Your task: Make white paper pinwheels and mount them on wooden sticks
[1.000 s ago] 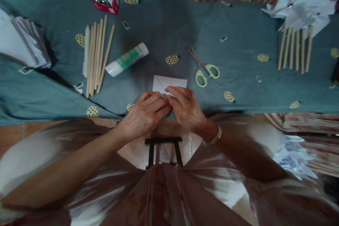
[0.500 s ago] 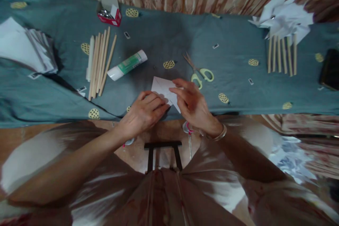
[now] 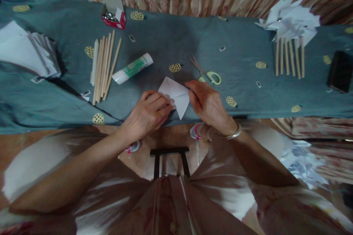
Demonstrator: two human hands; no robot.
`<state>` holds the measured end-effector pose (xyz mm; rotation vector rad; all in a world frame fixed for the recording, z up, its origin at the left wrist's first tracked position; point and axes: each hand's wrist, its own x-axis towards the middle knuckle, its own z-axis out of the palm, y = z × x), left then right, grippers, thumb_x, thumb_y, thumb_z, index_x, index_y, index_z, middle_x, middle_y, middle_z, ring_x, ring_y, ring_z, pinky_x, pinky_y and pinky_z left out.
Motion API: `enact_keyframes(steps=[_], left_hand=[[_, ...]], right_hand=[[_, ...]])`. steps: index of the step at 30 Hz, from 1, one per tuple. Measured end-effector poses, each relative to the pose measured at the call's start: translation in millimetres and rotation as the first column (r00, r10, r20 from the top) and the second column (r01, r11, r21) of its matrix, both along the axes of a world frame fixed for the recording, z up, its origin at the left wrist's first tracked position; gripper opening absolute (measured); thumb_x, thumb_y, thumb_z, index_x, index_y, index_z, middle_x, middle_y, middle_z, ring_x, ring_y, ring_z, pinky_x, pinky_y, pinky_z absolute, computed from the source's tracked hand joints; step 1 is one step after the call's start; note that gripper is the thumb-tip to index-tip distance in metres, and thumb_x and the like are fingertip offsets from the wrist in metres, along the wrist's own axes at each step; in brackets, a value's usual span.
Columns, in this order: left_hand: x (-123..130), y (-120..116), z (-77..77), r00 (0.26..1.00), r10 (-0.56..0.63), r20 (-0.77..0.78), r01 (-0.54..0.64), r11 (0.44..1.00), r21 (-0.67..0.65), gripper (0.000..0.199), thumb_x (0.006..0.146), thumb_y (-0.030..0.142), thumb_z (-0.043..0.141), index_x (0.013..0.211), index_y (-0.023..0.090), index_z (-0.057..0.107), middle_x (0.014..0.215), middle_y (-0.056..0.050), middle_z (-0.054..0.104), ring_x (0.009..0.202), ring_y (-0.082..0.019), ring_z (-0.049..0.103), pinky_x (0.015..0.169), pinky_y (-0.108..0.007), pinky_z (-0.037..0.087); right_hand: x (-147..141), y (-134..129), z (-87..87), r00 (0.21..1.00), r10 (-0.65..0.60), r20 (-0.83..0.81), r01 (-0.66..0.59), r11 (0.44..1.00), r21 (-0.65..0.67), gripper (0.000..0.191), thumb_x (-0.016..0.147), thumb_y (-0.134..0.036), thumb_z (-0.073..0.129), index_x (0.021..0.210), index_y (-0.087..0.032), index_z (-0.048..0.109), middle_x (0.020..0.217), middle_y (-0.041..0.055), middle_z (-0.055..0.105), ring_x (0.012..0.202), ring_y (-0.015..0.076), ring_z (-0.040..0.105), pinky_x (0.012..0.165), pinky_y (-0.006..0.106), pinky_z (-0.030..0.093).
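A small white sheet of paper with crease lines lies between my hands near the table's front edge, one pointed corner toward me. My left hand is closed on its left side, fingertips on the paper. At its right corner, my right hand pinches the edge between thumb and fingers. Scissors with pale green handles lie just beyond my right hand, one handle loop partly hidden by it. A white and green glue stick rests beyond my left hand.
Several wooden sticks lie left of the glue. A red box of shiny metal pieces stands behind them. Stacked paper is at far left. Paper pinwheels on sticks lie at right, near a dark phone-like object.
The paper has turned and now shows more of its creased face. My right hand has shifted slightly right, from over the paper to its right corner. My left hand stays on its left side.
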<state>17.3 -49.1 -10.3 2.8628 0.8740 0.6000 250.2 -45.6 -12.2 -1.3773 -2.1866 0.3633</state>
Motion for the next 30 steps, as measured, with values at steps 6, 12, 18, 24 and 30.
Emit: enact_keyframes(steps=[6, 12, 18, 24, 30], left_hand=[[-20.4, 15.8, 7.1, 0.997, 0.084, -0.002, -0.083, 0.996, 0.042, 0.024, 0.093, 0.011, 0.052, 0.109, 0.024, 0.064, 0.116, -0.006, 0.071, 0.106, -0.025, 0.062, 0.096, -0.05, 0.048], [-13.7, 10.0, 13.4, 0.998, 0.067, 0.021, -0.068, 0.997, 0.036, 0.014, 0.096, 0.027, 0.057, 0.106, 0.02, 0.064, 0.107, -0.006, 0.07, 0.102, -0.024, 0.059, 0.089, -0.044, 0.05], [2.5, 4.1, 4.3, 0.997, 0.031, -0.074, -0.025, 0.995, 0.093, 0.015, 0.096, 0.025, 0.057, 0.104, 0.018, 0.068, 0.096, -0.006, 0.072, 0.089, -0.024, 0.062, 0.074, -0.038, 0.044], [2.8, 3.9, 1.4, 0.99, 0.021, -0.142, -0.005, 0.993, 0.114, 0.02, 0.098, 0.021, 0.05, 0.096, 0.015, 0.069, 0.087, -0.007, 0.07, 0.079, -0.021, 0.062, 0.07, -0.035, 0.043], [-2.8, -0.5, 6.1, 0.99, 0.022, -0.138, -0.011, 0.997, 0.078, 0.023, 0.099, 0.018, 0.046, 0.089, 0.015, 0.067, 0.084, -0.007, 0.069, 0.076, -0.018, 0.063, 0.07, -0.033, 0.046]], right_hand=[[1.2, -12.8, 6.3, 0.995, 0.009, -0.102, -0.02, 0.994, -0.106, 0.025, 0.094, -0.017, 0.047, 0.11, -0.017, 0.066, 0.102, 0.0093, 0.075, 0.091, 0.0203, 0.07, 0.085, 0.035, 0.055], [-4.2, -20.8, 10.8, 0.987, 0.028, -0.158, -0.058, 0.98, -0.188, 0.024, 0.094, -0.018, 0.05, 0.11, -0.014, 0.068, 0.103, 0.0106, 0.077, 0.091, 0.0192, 0.073, 0.083, 0.031, 0.055], [-2.6, -18.7, 12.2, 0.988, 0.002, -0.154, -0.023, 0.99, -0.139, 0.024, 0.093, -0.017, 0.05, 0.108, -0.016, 0.069, 0.103, 0.0089, 0.077, 0.09, 0.0183, 0.072, 0.086, 0.032, 0.056], [1.1, -16.6, 6.9, 0.99, 0.026, -0.136, -0.04, 0.994, -0.099, 0.027, 0.088, -0.013, 0.051, 0.109, -0.018, 0.068, 0.109, 0.0098, 0.075, 0.099, 0.021, 0.07, 0.092, 0.037, 0.055], [3.6, -16.5, 7.6, 0.979, 0.112, -0.172, -0.133, 0.984, -0.116, 0.03, 0.084, -0.011, 0.056, 0.11, -0.019, 0.067, 0.114, 0.0088, 0.073, 0.108, 0.0228, 0.067, 0.097, 0.041, 0.053]])
